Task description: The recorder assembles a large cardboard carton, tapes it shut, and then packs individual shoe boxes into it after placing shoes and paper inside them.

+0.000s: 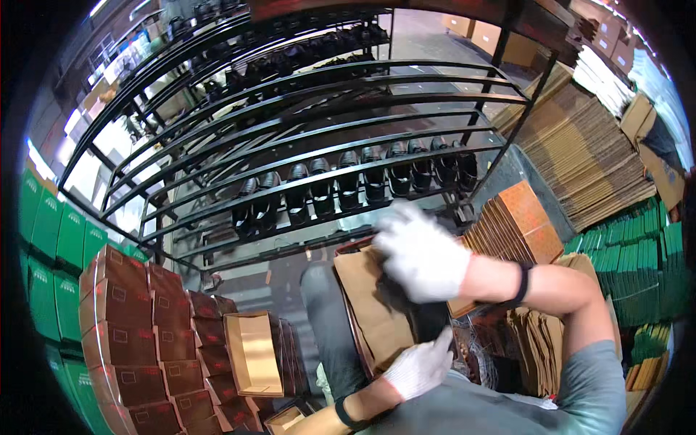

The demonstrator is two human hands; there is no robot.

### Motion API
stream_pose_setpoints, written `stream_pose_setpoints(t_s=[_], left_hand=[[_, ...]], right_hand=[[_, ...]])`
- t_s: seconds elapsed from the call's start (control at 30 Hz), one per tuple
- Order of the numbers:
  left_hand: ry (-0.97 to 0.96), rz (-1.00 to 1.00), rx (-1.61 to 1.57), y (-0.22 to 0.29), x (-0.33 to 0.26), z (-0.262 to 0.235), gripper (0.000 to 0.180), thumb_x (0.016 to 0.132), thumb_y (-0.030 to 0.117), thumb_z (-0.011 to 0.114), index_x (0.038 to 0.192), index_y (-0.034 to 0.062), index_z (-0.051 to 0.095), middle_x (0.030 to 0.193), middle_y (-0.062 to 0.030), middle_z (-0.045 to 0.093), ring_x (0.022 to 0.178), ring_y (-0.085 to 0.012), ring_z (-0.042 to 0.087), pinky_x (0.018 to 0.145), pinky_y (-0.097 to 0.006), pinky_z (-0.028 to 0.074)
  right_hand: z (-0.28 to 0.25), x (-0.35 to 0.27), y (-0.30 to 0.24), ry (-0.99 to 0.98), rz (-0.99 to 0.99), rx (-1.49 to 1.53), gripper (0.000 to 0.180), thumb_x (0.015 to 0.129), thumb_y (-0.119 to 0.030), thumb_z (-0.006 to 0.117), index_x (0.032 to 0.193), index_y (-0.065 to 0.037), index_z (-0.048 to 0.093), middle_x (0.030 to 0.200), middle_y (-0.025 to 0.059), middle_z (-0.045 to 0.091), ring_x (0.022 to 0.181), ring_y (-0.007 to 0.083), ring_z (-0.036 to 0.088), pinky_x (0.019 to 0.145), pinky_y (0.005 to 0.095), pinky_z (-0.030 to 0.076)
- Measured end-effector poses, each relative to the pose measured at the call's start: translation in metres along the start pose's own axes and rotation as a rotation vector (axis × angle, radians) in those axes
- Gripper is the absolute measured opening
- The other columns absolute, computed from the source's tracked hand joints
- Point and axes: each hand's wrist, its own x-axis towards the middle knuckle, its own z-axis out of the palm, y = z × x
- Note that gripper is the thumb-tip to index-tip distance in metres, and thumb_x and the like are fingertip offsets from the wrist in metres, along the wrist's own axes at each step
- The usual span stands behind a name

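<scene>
On my lap lies a shoebox point(350, 308) lined with brown wrapping paper point(377, 319). A black shoe point(433, 319) rests over the paper's right side, partly hidden under my hands. My left hand point(423, 368), in a white knit glove, is closed at the shoe's near end, fingers pressed together against it. Above the shoe's far end is my right hand point(420, 254), gloved in white as well. Motion smears its fingers, so I cannot tell whether it grips the shoe.
A black metal rack point(319, 177) stands ahead, with several black shoes point(348, 181) on its low shelf. Brown shoeboxes point(127, 326) are stacked at left beside an open box point(254, 355) and green boxes point(43, 225). Flat cardboard point(580, 152) and green cartons point(638, 268) fill the right.
</scene>
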Motion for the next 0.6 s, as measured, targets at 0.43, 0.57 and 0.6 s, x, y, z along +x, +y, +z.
stream_pose_setpoints(t_s=[0.43,0.57,0.6], left_hand=[[0.183,-0.066,0.531,-0.069,0.091,-0.114,0.102,0.069,0.018,0.089,0.159,-0.0058,0.047,0.166,-0.0346,0.047,0.152,-0.0549,0.046,0.129,-0.067,0.03],[0.168,-0.169,0.598,-0.064,0.092,-0.107,0.107,0.064,0.02,0.089,0.159,-0.0054,0.047,0.166,-0.0331,0.048,0.153,-0.0528,0.046,0.13,-0.07,0.026],[0.168,-0.183,0.598,-0.061,0.096,-0.107,0.109,0.061,0.02,0.089,0.159,-0.0052,0.047,0.166,-0.0327,0.048,0.154,-0.0523,0.046,0.131,-0.07,0.025]], right_hand=[[0.497,-0.295,0.058,-0.315,1.586,0.665,0.06,0.1,-0.041,0.069,0.142,0.001,0.059,0.14,0.0335,0.068,0.131,0.0503,0.067,0.112,0.0557,0.055],[0.555,-0.336,0.03,-0.491,1.702,0.63,0.038,0.097,-0.026,0.073,0.128,-0.004,0.071,0.125,0.0316,0.076,0.122,0.0519,0.071,0.104,0.0567,0.057],[0.559,-0.344,0.026,-0.502,1.704,0.636,0.038,0.097,-0.026,0.073,0.128,-0.004,0.071,0.125,0.0316,0.076,0.122,0.0519,0.071,0.104,0.0567,0.057]])
